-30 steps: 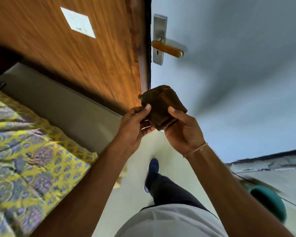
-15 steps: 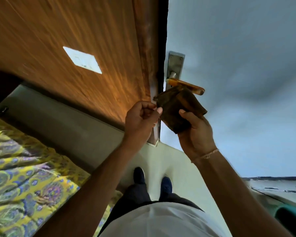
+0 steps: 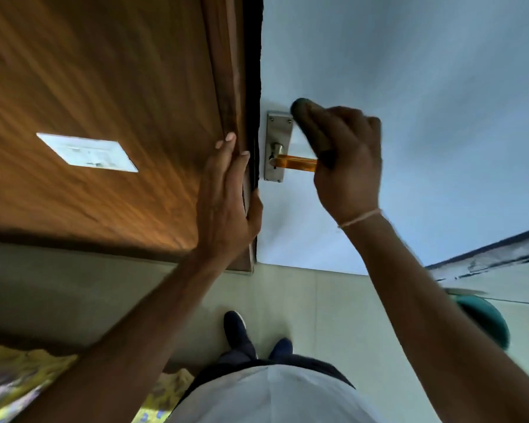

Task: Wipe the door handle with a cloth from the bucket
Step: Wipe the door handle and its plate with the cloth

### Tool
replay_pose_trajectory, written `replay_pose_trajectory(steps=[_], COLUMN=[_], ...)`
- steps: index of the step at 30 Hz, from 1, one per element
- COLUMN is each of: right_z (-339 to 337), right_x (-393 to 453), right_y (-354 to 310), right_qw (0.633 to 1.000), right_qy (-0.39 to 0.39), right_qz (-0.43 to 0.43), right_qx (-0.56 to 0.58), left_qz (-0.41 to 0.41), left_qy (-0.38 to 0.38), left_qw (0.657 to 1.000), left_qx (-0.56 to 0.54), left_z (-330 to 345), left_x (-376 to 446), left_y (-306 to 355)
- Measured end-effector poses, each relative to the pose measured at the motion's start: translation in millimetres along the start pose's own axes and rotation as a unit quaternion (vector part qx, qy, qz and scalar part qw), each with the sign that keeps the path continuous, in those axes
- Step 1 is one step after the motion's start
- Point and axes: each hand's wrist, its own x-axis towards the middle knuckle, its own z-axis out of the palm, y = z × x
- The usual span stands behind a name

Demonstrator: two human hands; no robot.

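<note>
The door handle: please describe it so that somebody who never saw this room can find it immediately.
Start at the pale blue door, whose edge meets the brown wooden panel. Near that edge sits a grey metal plate; the door handle sticks out sideways from it. It is the only orange, glossy bar here, and the right hand holds a dark cloth at its end.

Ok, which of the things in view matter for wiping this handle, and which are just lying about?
In the job:
- handle on its metal plate
- cloth, gripped in the right hand at the handle's outer end
- left hand, flat against the door edge
- bucket, far right on the floor

Lying about:
- white label on the wooden panel
- patterned bedspread
</note>
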Motion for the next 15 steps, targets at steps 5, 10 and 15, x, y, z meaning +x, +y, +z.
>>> replay_pose_trajectory(steps=[5,10,15], right_z=[52.8,37.7,43.7], right_x=[-22.8,-43.6,-35.7], right_y=[-2.6,-0.7,4.2], right_qw=[0.966,0.953,0.976], right_qy=[-0.17,-0.23,-0.138], right_qz=[-0.087,-0.069,-0.023], right_qx=[-0.176,-0.186,-0.165], left_qz=[-0.002,0.028,0.049], left_qy=[-0.029,-0.054,-0.052], left_qw=[0.997,0.992,0.99], left_qx=[0.074,0.108,0.121], left_z=[-0.8,2.2,9.7], left_x=[13.2,17.9,14.7], left_y=[-8.6,-13.8,-27.4])
